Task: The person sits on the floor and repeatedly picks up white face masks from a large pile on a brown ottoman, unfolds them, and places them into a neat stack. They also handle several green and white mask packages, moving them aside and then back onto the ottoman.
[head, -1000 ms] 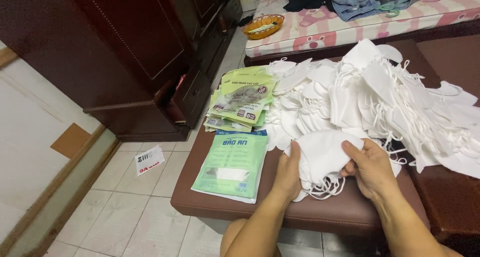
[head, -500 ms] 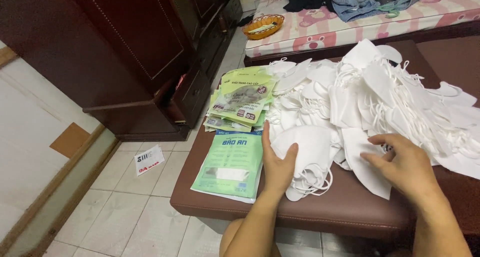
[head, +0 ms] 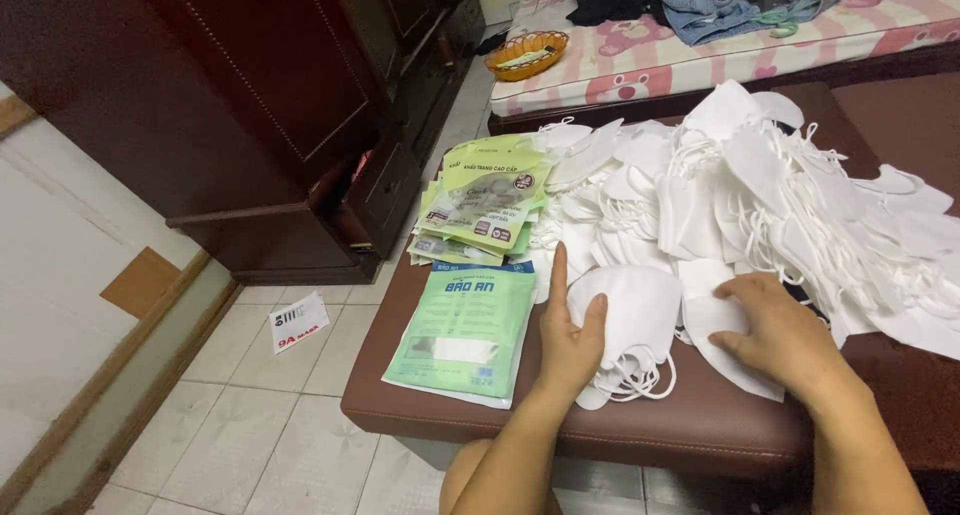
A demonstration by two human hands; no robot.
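A: Logging hands. The left hand (head: 568, 343) is lying flat, fingers spread, its thumb edge pressing on the small stack of white masks (head: 628, 330) at the near edge of the brown padded bench (head: 640, 430). It is gripping nothing.

B: And the right hand (head: 778, 333)?

A: It is resting palm down on a single white mask (head: 722, 337) just at 3 o'clock of the stack, fingers loosely curved. I cannot tell whether it is pinching the fabric; the fingertips are hiding the edge.

B: Handling notes?

A: The masks are looking light, soft and floppy, likely sliding over one another. The ear loops are trailing at 6 o'clock and could snag. Probably best taken flat, by the folded edge, thumb above and fingers beneath.

B: Surroundings?

A: A big heap of loose masks (head: 780, 185) is spreading from 12 to 2 o'clock. A green flat packet (head: 455, 327) is lying at 9 o'clock, with a fan of green packets (head: 480, 200) at 11.

B: Change against half a second back?

A: The right hand is now sitting closer in to the stack, down on the single mask. The left hand is holding its place.
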